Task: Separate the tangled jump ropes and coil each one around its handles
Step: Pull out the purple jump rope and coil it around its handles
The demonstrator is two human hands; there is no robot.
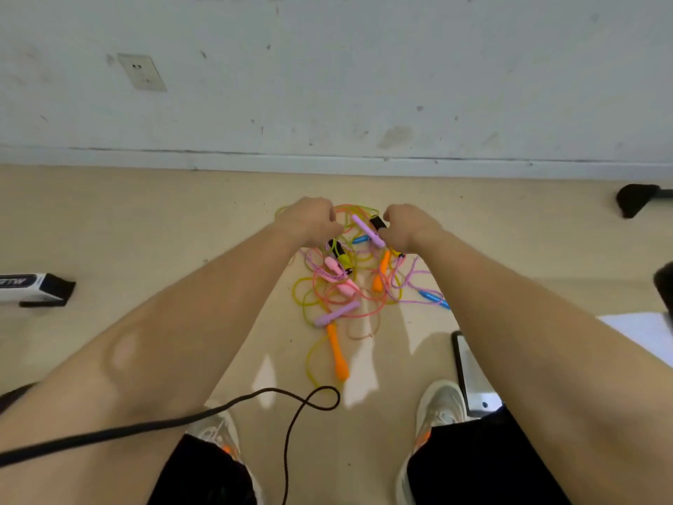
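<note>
A tangle of jump ropes [349,286] lies on the beige floor in front of my feet, with yellow, pink and lilac cords looped through each other. Orange handles [340,359], pink handles [337,269], a lilac handle [337,313], blue handles [435,298] and a black-and-yellow handle [340,255] stick out of it. My left hand [309,220] is at the far left of the pile, fingers curled into the cords. My right hand [411,227] grips the lower end of another lilac handle [366,229], with a black handle end [378,223] beside its thumb.
A thin black cable [309,399] loops over the floor near my left shoe [218,428]; my right shoe [440,402] stands beside a flat device [469,369]. A white box [32,286] lies at left, a dark object [637,198] at right. The wall [327,103] has a socket [142,72].
</note>
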